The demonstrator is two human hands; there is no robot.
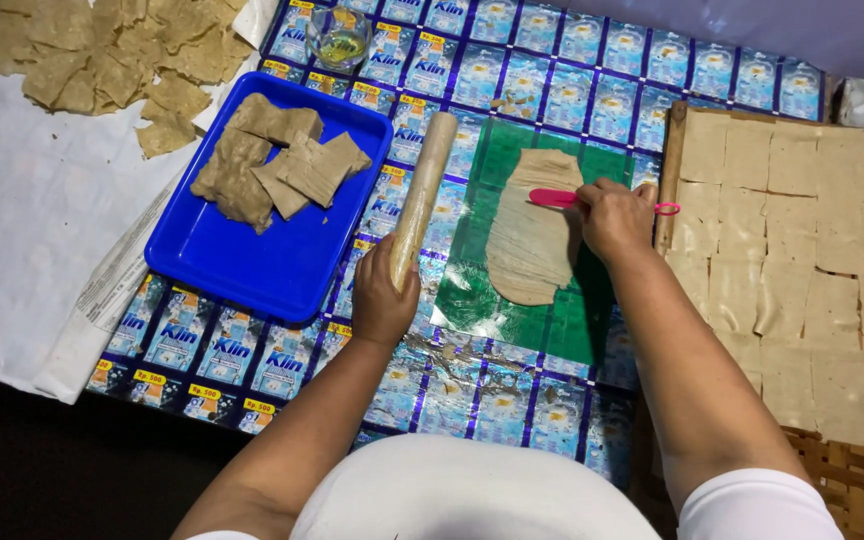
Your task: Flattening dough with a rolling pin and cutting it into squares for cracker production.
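Gripping is what both sets of fingers are up to here. The left hand (pixel 384 300) is wrapped shut around the lower end of a wooden rolling pin (pixel 422 195), which is laid at a slight tilt on the table with its far end pointing away from the body. The right hand (pixel 614 218) is curled closed on a pink plastic knife (pixel 554 198), held sideways so the blade is pressed across the top part of a flattened sheet of beige dough (pixel 530 235). A small pink loop at the handle end can be seen sticking out past the knuckles.

The dough sheet is spread on a green plastic mat (pixel 562 320), just right of the rolling pin. The table itself is covered by a shiny sheet of uncut sachet packaging (pixel 512 400), a grid of small blue and white rectangles with purple borders and little yellow corner tags.

Left of the pin, a blue tray (pixel 252 265) is loaded with brownish dough slabs (pixel 277 160). To the right, a board (pixel 672 170) is tiled with pale cut squares (pixel 802 230) laid edge to edge. Thin irregular dough pieces (pixel 122 55) are scattered over white paper at the far left, and a small glass bowl (pixel 339 38) is set at the top edge.
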